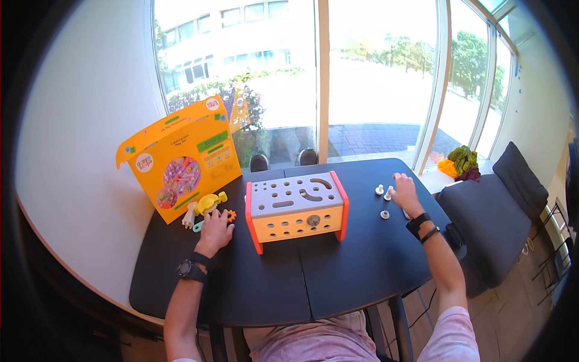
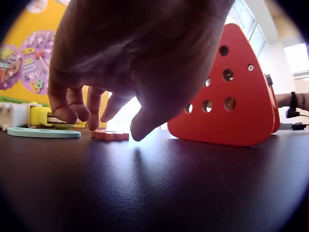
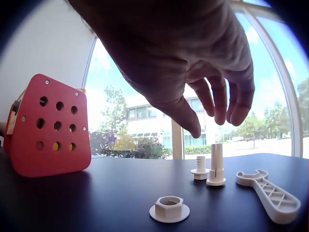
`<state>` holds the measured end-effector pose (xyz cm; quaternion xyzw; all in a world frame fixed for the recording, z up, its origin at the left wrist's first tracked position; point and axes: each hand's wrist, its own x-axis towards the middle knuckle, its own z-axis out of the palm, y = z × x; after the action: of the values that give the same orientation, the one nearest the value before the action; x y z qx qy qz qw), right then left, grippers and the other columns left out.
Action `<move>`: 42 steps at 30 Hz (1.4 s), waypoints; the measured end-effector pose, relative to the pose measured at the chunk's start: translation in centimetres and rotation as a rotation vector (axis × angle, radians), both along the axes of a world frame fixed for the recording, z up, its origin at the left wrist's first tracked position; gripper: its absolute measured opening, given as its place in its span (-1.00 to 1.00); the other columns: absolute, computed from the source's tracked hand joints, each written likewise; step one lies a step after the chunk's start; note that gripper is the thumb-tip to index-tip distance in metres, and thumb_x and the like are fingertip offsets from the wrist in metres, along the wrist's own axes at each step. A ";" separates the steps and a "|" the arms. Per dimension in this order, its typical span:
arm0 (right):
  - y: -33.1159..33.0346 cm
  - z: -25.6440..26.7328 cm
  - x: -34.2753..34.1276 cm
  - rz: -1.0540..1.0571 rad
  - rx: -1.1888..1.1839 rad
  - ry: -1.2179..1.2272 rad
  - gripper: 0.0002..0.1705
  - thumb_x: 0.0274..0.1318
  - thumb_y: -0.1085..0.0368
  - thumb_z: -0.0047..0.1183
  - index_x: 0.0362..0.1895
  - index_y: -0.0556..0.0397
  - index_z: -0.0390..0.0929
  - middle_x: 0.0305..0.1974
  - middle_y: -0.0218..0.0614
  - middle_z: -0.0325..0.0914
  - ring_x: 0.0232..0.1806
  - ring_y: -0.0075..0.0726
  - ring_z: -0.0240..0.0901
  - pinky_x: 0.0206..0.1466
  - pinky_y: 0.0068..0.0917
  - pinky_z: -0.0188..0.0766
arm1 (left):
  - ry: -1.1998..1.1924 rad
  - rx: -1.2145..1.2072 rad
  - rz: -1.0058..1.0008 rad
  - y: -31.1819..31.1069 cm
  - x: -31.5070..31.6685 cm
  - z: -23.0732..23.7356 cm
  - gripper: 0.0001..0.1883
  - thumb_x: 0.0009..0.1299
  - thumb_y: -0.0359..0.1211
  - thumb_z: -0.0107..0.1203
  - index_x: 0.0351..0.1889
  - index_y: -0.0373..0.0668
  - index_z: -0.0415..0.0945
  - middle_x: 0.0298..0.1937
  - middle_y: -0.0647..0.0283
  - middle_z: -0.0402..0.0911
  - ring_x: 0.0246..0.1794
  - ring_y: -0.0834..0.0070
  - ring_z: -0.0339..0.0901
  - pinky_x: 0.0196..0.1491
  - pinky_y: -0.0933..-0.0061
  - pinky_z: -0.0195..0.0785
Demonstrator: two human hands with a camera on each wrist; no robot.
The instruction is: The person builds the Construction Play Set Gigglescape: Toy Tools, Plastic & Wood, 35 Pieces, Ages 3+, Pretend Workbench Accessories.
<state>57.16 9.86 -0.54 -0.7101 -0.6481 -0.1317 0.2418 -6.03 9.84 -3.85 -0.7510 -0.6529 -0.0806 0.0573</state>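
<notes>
My left hand (image 1: 216,232) reaches down over an orange toy gear (image 2: 110,136) lying flat on the table; its fingertips and thumb hang loosely on either side, close to the gear. A flat teal piece (image 2: 43,133) and yellow toy parts (image 1: 208,202) lie beside it. My right hand (image 1: 405,196), fingers loosely bent, hovers with nothing in it above an upright white split peg (image 3: 216,166) and a white threaded bolt (image 3: 200,169). A white hex nut (image 3: 169,210) and a white toy wrench (image 3: 270,195) lie nearby. Between my hands stands a toy workbench (image 1: 295,205).
A yellow toy box (image 1: 187,160) stands open at the back left of the black table (image 1: 356,271). White parts (image 1: 189,216) lie in front of it. Right of the table is a dark cushioned seat (image 1: 491,220) with coloured cloths (image 1: 463,161) behind it.
</notes>
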 end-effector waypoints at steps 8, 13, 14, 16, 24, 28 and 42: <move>1.9 -2.6 2.4 -0.015 -0.042 0.205 -0.69 0.15 0.15 0.41 -0.12 0.08 0.83 -0.17 -0.05 0.82 -0.01 0.16 0.77 0.12 -0.03 0.67 | -0.146 0.097 -0.029 0.0 0.0 0.1 -0.60 0.52 -0.14 0.38 0.19 -0.14 0.77 0.36 -0.03 0.59 0.39 -0.09 0.49 0.42 0.01 0.49; 1.7 -2.4 1.9 0.011 0.079 0.284 -0.74 0.25 0.19 0.34 -0.12 0.11 0.73 -0.30 -0.08 0.81 -0.15 0.03 0.81 -0.03 -0.11 0.70 | -0.213 -0.052 -0.023 -0.4 -0.2 1.6 -0.65 0.43 -0.16 0.46 0.06 -0.15 0.79 0.26 -0.02 0.66 0.35 -0.08 0.55 0.39 0.03 0.52; 1.1 -1.3 1.3 0.009 0.072 0.374 -0.73 0.27 0.20 0.33 -0.10 0.14 0.70 -0.31 -0.08 0.81 -0.18 -0.03 0.82 -0.08 -0.14 0.70 | -0.222 -0.073 -0.042 -0.2 -0.6 1.5 -0.65 0.41 -0.17 0.47 0.05 -0.15 0.79 0.23 -0.01 0.67 0.33 -0.05 0.56 0.38 0.06 0.52; 0.3 0.2 0.5 0.058 0.070 0.543 -0.73 0.33 0.22 0.31 -0.07 0.17 0.65 -0.31 -0.11 0.79 -0.23 -0.18 0.82 -0.19 -0.23 0.70 | -0.241 -0.118 -0.086 0.0 -1.0 1.5 -0.65 0.38 -0.20 0.49 0.03 -0.16 0.78 0.17 0.00 0.70 0.28 0.01 0.60 0.37 0.11 0.53; -6.5 7.2 -5.4 0.377 0.018 1.000 -0.69 0.60 0.20 0.23 0.16 0.18 0.70 -0.34 -0.38 0.67 -0.37 -0.58 0.68 -0.41 -0.68 0.56 | -0.440 -0.115 -0.100 -0.7 -1.9 1.6 -0.55 0.20 -0.22 0.68 -0.02 -0.19 0.78 -0.04 0.17 0.79 0.01 0.27 0.75 0.09 0.25 0.62; -9.4 8.5 -6.8 0.495 -0.007 0.976 -0.65 0.61 0.15 0.24 0.20 0.16 0.71 -0.40 -0.43 0.61 -0.49 -0.67 0.55 -0.53 -0.70 0.40 | -0.564 -0.181 -0.108 -1.5 -2.8 1.8 -0.55 0.20 -0.27 0.71 -0.03 -0.22 0.79 -0.20 0.26 0.82 -0.21 0.48 0.76 -0.10 0.35 0.64; -16.1 9.0 -13.3 0.569 -0.139 0.966 -0.81 0.41 0.29 0.39 -0.09 0.17 0.86 -0.43 -0.46 0.68 -0.53 -0.69 0.57 -0.53 -0.71 0.45 | -1.112 0.020 -0.345 -11.8 2.6 13.5 -0.76 0.51 -0.43 0.44 0.07 -0.36 0.82 -0.12 0.17 0.90 -0.22 0.50 0.88 -0.14 0.57 0.70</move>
<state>43.84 -6.20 8.47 -0.5014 -0.6366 0.3218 0.4897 -3.45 -2.00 9.68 -0.6909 -0.4522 -0.4771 -0.3009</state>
